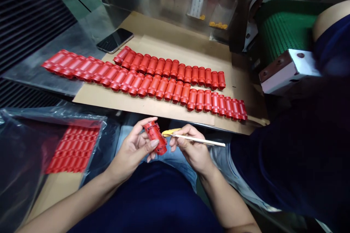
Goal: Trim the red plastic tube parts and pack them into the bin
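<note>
Right now I have the left hand [133, 151] wrapped around one red tube [155, 136], with the thumb on its near side. The tube is tilted, up off the surface [62, 56], just past its near edge and over the person's lap. I have the right hand [195, 151] pinching a thin pale stick [205, 140] and a yellow piece [170, 131] together. The stick points out to the right, and the yellow tip sits right by the right side of the tube. I cannot tell if the tip touches it.

On the far side of the hands, I see two long rows of red tubes, side by side. The far row [167, 68] is short, and the near row [162, 88] is long. Most of them lie on flat brown cardboard [95, 93], but the left end of the near row lies past it, on the gray part. A phone [116, 40] lies at the far left of the rows. Near on the left, more red tubes [75, 147] lie in a clear plastic bag [20, 153]. At the right I see another person's dark sleeve [333, 51].
</note>
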A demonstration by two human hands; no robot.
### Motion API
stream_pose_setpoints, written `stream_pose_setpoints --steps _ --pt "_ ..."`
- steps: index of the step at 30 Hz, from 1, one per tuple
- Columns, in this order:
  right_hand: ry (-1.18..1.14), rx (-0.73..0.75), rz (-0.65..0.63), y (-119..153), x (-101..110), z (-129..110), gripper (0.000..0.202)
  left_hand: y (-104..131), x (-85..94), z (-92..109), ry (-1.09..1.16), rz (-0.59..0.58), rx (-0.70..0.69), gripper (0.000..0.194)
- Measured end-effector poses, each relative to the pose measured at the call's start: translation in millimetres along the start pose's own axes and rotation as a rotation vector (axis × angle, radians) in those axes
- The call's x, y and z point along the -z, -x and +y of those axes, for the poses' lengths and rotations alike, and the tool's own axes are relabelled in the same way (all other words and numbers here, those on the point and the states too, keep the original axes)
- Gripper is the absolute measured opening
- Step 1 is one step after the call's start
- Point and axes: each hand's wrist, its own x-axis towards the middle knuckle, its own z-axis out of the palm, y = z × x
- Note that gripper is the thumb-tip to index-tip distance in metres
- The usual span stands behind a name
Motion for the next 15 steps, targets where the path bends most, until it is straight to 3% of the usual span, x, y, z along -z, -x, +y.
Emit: stream_pose_setpoints --steps 7,11,13,15 --pt "-0.352 -0.232 0.106 -0.6 -10.5 -0.7 0.026 -0.9 5.7 -14.7 -0.272 0.090 -0.278 0.059" --pt "-0.509 -0.313 0.149 3.4 -14.4 7.8 0.028 -0.9 10.3 -24.7 -0.354 0.085 -0.440 0.057" --pt "-0.562 -0.362 0.100 9.1 -14.4 12.6 0.030 -1.4 11.1 -26.3 -0.348 0.090 -0.463 0.055" --pt "-0.587 -0.423 -0.131 16.7 -13.1 13.0 0.036 -2.7 11.0 -25.0 -0.304 0.108 -0.405 0.053"
